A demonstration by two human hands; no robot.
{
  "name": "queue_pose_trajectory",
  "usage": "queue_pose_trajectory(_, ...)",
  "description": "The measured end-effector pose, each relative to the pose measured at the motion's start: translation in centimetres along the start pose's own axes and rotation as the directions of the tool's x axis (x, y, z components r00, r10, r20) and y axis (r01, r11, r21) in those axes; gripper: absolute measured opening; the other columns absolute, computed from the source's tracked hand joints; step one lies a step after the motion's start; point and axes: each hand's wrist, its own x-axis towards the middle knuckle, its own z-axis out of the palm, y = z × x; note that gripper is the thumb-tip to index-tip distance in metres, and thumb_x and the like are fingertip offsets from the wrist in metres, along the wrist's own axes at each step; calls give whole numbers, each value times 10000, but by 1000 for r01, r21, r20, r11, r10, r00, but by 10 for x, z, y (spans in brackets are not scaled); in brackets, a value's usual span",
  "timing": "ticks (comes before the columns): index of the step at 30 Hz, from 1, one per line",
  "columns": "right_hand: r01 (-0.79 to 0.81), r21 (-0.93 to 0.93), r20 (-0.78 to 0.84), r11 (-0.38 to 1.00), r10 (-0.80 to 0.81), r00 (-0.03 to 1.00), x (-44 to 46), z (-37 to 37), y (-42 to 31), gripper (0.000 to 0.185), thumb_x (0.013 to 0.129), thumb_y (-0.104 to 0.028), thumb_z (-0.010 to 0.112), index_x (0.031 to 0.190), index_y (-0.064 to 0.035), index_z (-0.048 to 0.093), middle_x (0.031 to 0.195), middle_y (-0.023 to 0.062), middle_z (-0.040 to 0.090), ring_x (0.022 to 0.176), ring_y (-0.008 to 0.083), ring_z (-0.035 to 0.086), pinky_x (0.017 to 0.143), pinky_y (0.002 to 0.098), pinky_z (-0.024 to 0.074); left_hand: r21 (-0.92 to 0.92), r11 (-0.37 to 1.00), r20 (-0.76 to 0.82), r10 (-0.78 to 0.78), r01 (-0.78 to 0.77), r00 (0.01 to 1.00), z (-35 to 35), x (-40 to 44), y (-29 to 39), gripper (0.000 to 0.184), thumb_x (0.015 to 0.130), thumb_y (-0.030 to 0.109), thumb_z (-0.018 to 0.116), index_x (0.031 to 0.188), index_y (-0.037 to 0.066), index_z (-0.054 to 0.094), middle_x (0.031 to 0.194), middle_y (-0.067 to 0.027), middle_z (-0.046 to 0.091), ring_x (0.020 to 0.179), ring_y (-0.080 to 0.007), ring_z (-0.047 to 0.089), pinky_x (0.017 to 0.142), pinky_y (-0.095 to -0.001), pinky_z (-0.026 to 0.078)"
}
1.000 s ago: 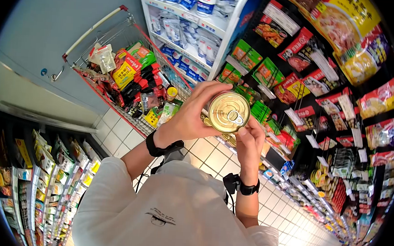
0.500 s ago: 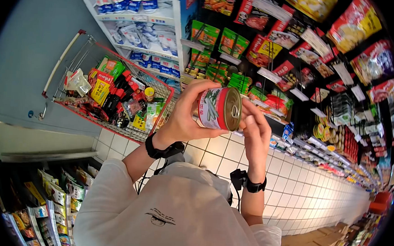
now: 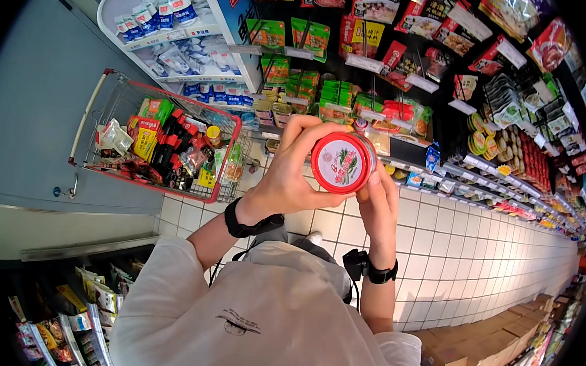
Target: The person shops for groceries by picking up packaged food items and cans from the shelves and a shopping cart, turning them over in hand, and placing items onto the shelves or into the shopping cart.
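Note:
A round can with a red-rimmed white lid, green leaf pictures and red lettering is held up in front of my chest, that end facing the camera. My left hand is wrapped round its left side, thumb below and fingers above. At its right edge, my right hand touches the can with thumb and fingertips; its other fingers are partly hidden behind. Both wrists carry black straps.
A shopping cart full of packets and bottles stands at the left. White shelving with blue-white bags is behind it. Hanging packets line a dark rack. Cardboard boxes lie lower right on the tiled floor.
The can has been turned over: its gold pull-tab end faced the camera before, and now the red-and-white end does. The view has swung to the right, showing more floor and the boxes.

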Motion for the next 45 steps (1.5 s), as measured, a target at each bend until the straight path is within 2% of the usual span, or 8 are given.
queue_pose_trajectory(7,-61,94,19,994,59,998,-34,-11,-18,542,1005,-275,489,1453,-2,354,1328,106,528,1184,180,539,990,332,441,26,1000,37,-12,11,999,19,-16,34,820,559,217,880,1277,38,526,1173,-136,459,1134,-294,471,986,-388,401)
queue_pose_trajectory(9,-30,14,-18,999,30,999,-37,-2,-26,565,1001,-268,488,1473,-11,311,1326,120,532,1186,188,544,998,353,442,25,1000,50,12,-13,999,13,-18,40,810,562,191,872,1277,36,527,1176,-137,456,1138,-297,472,982,-386,407)
queue_pose_trajectory(14,-2,-10,45,1000,3,999,-43,9,-17,636,887,10,641,1448,7,342,1277,137,552,1176,190,545,975,318,477,-31,999,239,-23,32,971,-11,-36,42,772,616,95,818,1315,48,496,1202,-142,407,1173,-309,462,987,-378,422)
queue_pose_trajectory(19,-48,-127,-57,991,41,998,-40,50,17,596,857,13,686,1388,44,417,1223,126,578,1109,163,571,923,283,498,-1,994,233,-108,111,967,-41,-67,29,815,614,114,843,1342,64,479,1217,-134,432,1192,-306,471,1013,-377,412)
queue_pose_trajectory(21,-58,-116,-102,992,46,994,-39,64,33,578,862,11,681,1381,33,429,1167,112,601,1083,153,577,899,274,499,-56,984,121,-160,168,980,-48,-83,19,851,629,161,865,1361,45,447,1278,-150,420,1220,-301,464,1009,-381,414)
queue_pose_trajectory(28,-219,-147,-186,965,191,964,-65,97,73,582,889,-57,684,1395,32,410,1239,126,558,1117,166,568,911,284,493,-148,964,100,-208,221,973,-61,-135,-24,780,641,184,880,1300,33,490,1243,-145,533,1137,-299,542,939,-377,458)
queue_pose_trajectory(37,-207,-454,-50,867,207,977,-118,42,59,681,825,-103,758,1417,-15,433,1376,144,498,1244,223,512,1004,366,488,-254,931,298,-181,261,937,-32,-146,-6,732,687,218,860,1294,17,502,1205,-147,547,1090,-308,576,917,-371,481)
queue_pose_trajectory(45,-190,-409,-51,892,186,981,-169,-41,23,691,793,-99,779,1397,-1,457,1349,153,541,1202,238,551,1029,389,461,-256,929,372,-162,268,914,52,-137,42,730,635,215,894,1250,15,554,1168,-133,575,1075,-274,590,926,-355,464)
